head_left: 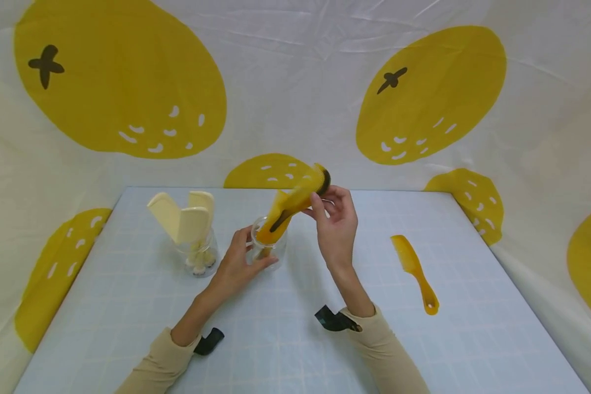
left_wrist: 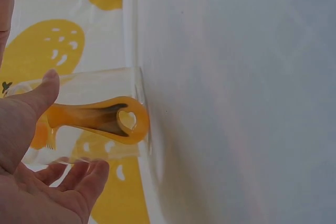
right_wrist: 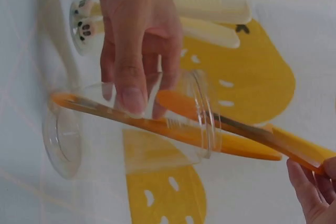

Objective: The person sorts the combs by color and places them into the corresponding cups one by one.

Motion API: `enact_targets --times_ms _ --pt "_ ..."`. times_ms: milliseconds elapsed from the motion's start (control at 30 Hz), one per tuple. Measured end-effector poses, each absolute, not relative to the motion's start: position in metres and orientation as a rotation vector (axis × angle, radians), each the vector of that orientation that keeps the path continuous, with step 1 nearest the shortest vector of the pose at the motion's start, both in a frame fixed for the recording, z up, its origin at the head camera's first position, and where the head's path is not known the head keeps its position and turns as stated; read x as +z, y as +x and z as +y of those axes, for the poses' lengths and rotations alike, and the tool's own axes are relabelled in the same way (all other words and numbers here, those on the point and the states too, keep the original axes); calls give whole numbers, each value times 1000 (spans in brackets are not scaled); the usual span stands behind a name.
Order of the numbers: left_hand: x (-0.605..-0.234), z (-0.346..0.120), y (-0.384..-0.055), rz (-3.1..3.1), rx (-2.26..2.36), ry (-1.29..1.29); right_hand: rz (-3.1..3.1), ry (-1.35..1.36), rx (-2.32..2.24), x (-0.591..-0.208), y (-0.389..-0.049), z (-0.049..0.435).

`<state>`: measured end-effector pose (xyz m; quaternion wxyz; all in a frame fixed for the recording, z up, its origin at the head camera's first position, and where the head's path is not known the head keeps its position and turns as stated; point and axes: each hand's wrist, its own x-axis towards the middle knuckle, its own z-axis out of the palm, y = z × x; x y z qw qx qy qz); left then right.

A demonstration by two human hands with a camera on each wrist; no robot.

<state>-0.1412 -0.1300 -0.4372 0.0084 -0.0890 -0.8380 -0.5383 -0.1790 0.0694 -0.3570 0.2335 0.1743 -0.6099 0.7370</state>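
Observation:
My left hand holds a clear jar by its side, thumb and fingers round the wall. One orange comb leans inside it, handle end down at the base, its upper end poking out of the mouth. The fingertips of my right hand pinch a second orange comb with a dark streak. In the right wrist view this held comb slants through the jar's mouth, rounded handle end inside, overlapping the first comb. My right hand is above and to the right of the jar.
A third orange comb lies on the table at the right. To the left stands another clear jar with several cream flat-headed pieces, animal faces on their lower ends. A white cloth with yellow fruit prints hangs behind the table.

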Motion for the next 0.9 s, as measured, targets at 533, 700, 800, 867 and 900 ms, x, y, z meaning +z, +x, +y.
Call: enact_targets --times_ms 533,700,800,867,900 --pt "-439 -133 -139 -2572 -1661 -330 -1937 616 1801 -370 -180 61" --pt "-440 -132 -140 -2557 -1668 -347 -2010 630 1732 -372 -182 62" --pt "-439 -132 -140 -2559 -1668 -349 -2074 626 1673 -373 -183 63" --pt "-439 -132 -141 -2562 -1663 -348 -2128 619 1629 -373 -183 64" --pt "-439 -132 -141 -2564 -1659 -348 -2157 620 1609 -374 -183 65"
